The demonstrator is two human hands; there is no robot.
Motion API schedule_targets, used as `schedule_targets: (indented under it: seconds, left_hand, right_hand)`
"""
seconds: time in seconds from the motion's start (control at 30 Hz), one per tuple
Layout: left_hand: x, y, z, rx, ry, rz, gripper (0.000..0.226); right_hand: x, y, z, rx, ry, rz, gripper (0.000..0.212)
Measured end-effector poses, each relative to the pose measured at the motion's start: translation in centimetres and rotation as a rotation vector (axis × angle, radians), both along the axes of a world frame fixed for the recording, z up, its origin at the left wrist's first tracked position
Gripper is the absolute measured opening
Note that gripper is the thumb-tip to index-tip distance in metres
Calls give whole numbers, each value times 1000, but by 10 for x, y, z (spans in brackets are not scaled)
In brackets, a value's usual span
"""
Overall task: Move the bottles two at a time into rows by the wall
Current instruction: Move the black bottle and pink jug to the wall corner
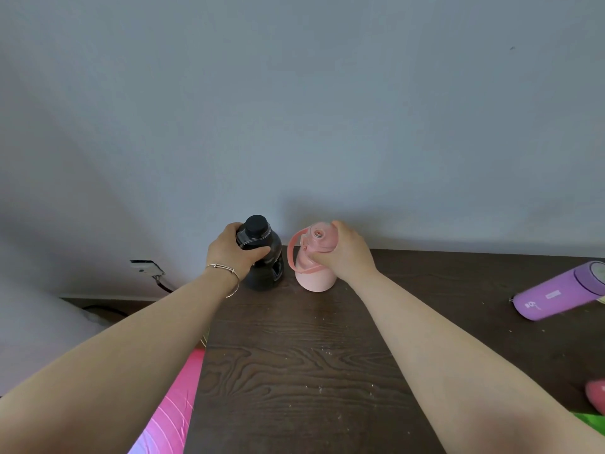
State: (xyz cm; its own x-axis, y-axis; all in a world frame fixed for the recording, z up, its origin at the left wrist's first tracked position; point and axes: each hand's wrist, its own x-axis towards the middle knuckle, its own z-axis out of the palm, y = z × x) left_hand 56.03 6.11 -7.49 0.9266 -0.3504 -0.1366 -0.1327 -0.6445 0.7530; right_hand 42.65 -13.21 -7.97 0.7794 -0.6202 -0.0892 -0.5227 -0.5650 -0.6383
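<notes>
A black bottle (265, 270) with a round black cap stands upright at the far left corner of the dark wooden table (294, 371), close to the wall. My left hand (234, 249) wraps its neck and shoulder. Right beside it stands a pink bottle (315, 278) with a loop handle and flip lid, also upright near the wall. My right hand (347, 253) grips its lid and upper body. The two bottles stand a small gap apart.
A purple bottle (556, 291) sits tilted at the right edge of view. A pink rounded object (596, 396) and something green (589, 421) show at the lower right. A pink item (170, 411) lies left of the table. A wall socket with a cable (147, 268) is on the left.
</notes>
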Motion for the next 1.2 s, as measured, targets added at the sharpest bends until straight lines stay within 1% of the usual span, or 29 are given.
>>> schedule_targets:
  seconds: [0.07, 0.23, 0.43, 0.5, 0.6, 0.67, 0.73, 0.83, 0.9, 0.97, 1.03, 1.2]
  left_hand:
    - [1, 0, 0, 3, -2, -11, 66]
    - [2, 1, 1, 14, 2, -35, 67]
    - [2, 2, 2, 47, 13, -67, 71]
    - [3, 2, 2, 66, 20, -89, 73]
    - [5, 3, 0, 100, 22, -120, 76]
    - [6, 5, -1, 145, -2, -154, 81]
    - [4, 7, -1, 240, -50, -185, 88]
    - [-6, 15, 4, 446, -267, -255, 88]
    - [-15, 23, 7, 539, -396, -322, 87]
    - [-25, 31, 9, 633, -452, -358, 85]
    - [-38, 38, 12, 693, -481, -363, 83]
    - [-68, 55, 21, 744, -558, -418, 81]
  right_hand:
    - [1, 0, -1, -14, 6, 9, 73]
    - [7, 1, -2, -20, 75, 39, 65]
    - [5, 2, 0, -15, 90, 47, 63]
    - [6, 3, 1, 2, 101, 57, 69]
    - [6, 8, 1, 19, 148, 68, 92]
    - [5, 11, 1, -24, 185, 77, 100]
    - [3, 13, 3, -101, 229, 88, 101]
    - [-2, 16, 10, -273, 259, 135, 95]
    - [-8, 20, 13, -402, 269, 181, 88]
    - [-17, 26, 16, -499, 272, 213, 78]
    - [-30, 32, 19, -554, 255, 232, 69]
    - [-62, 45, 21, -627, 252, 262, 59]
